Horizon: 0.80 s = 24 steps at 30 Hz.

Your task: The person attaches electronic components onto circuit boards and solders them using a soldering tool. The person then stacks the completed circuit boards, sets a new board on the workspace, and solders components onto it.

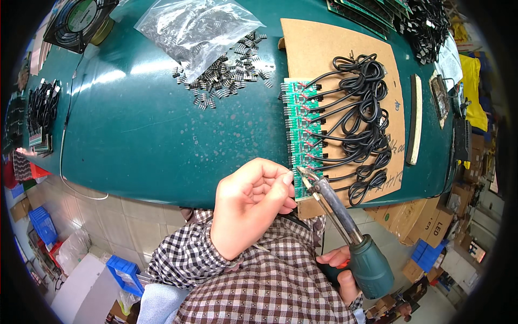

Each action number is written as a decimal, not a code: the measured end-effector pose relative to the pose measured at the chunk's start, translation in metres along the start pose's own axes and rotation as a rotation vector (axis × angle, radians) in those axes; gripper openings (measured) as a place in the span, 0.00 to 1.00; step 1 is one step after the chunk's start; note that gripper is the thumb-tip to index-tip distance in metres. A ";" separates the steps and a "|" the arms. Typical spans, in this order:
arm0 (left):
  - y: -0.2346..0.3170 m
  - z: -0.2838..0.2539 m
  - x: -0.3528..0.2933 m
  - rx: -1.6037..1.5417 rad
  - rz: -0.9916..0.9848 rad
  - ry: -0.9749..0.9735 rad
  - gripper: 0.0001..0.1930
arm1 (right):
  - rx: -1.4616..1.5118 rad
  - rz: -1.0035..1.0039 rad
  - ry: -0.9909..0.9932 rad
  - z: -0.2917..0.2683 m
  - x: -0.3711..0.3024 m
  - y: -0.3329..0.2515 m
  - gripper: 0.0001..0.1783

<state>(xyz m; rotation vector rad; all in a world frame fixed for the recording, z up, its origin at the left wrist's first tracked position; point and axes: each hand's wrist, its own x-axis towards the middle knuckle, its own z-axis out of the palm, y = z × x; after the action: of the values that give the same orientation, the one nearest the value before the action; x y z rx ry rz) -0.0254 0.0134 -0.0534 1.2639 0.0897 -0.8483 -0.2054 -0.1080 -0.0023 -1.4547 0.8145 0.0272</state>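
My right hand (345,275) is wrapped round the dark green handle of a soldering iron (372,270). The iron's metal barrel slants up and left, a thin tube alongside it, and its tip reaches the lower end of a green circuit board strip (302,132). At the strip's left edge, close to that tip, my left hand (251,202) is closed in a pinch; what lies between thumb and finger is too small to make out. Black cables (367,119), coiled in bundles, run from the strip's right side, with red wires at their ends.
Under the strip lies a cardboard sheet (297,43) on the green table (135,146). A plastic bag (197,27) and a heap of small black pin connectors (226,75) lie farther back. A fan (78,21) stands far left, cabled boards (42,119) below it. A pale strip (414,119) lies right.
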 end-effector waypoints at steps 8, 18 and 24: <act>0.000 0.000 0.000 -0.001 0.010 -0.002 0.06 | -0.030 0.001 -0.047 -0.002 -0.002 -0.005 0.24; 0.000 0.000 0.000 0.007 0.020 0.007 0.06 | -0.054 0.017 -0.112 -0.002 -0.001 -0.012 0.20; -0.001 0.001 0.000 0.005 0.016 0.005 0.06 | -0.066 0.056 -0.069 0.001 -0.003 -0.015 0.21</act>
<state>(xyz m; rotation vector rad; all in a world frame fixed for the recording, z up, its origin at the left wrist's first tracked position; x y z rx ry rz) -0.0264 0.0128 -0.0544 1.2699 0.0818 -0.8321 -0.1998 -0.1084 0.0114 -1.4851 0.8037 0.1472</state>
